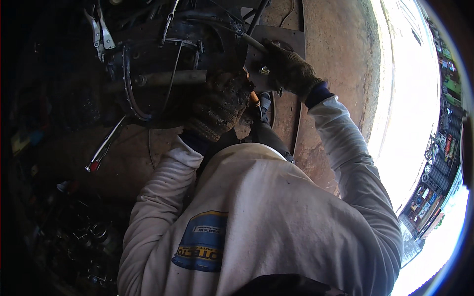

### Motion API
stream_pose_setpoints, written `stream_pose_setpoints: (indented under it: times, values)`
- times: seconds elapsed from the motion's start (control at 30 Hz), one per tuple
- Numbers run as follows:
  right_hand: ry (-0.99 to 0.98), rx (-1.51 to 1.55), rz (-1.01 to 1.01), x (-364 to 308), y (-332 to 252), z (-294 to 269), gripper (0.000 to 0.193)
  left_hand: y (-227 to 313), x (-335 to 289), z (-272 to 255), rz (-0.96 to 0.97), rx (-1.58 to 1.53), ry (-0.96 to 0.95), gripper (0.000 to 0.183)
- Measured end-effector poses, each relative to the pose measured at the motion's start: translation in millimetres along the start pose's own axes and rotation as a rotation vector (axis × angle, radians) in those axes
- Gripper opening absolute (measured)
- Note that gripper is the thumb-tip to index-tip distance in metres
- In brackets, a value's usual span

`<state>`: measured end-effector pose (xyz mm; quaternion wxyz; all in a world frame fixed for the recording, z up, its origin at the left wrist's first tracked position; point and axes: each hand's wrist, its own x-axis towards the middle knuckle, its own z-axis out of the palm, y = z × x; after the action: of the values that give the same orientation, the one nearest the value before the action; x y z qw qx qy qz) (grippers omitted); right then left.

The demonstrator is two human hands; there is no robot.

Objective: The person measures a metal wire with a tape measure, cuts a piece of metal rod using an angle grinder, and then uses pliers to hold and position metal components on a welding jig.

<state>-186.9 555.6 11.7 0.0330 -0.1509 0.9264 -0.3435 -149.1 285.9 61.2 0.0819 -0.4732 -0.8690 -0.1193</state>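
Observation:
My left hand (219,106), in a dirty knit glove, is closed with its fingers curled. A slim orange thing (255,97) shows along its right side, partly hidden by the fingers; its kind I cannot make out. My right hand (295,71), gloved too, is wrapped round the end of a grey metal tube (255,43), which slants up to the left into a dark metal frame. Left of my left hand, a thicker grey pipe (173,78) lies level with its open end by the glove. A curved metal strip (129,89) bends beneath and around that pipe.
Locking pliers (101,34) stand at the upper left, and another clamp-like tool (169,22) is by the frame. A red-tipped tool (105,144) juts from the bench's near edge. Dark metal parts (94,237) lie at lower left. A steel plate (281,37) sits under my right hand.

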Motion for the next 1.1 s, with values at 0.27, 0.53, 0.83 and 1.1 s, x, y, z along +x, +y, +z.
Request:
stream_pose_setpoints:
  times: [0.27,0.53,0.83,1.1]
  values:
    - [-0.078,-0.004,0.138,-7.3,-34.4,5.7,0.031,-2.6,2.6,3.6,0.007,-0.038,0.024,0.046]
    - [0.035,-0.107,0.169,-12.7,-77.4,9.9,0.027,-2.3,-0.8,7.1,0.011,-0.064,0.032,0.046]
    - [0.062,0.050,0.125,-23.3,-41.0,26.2,0.037,8.6,10.5,-5.8,-0.095,-0.148,0.092,0.046]
    - [0.014,-0.144,-0.017,-22.8,-49.9,21.7,0.039,-51.3,112.8,-14.8,-0.031,0.067,-0.374,0.037]
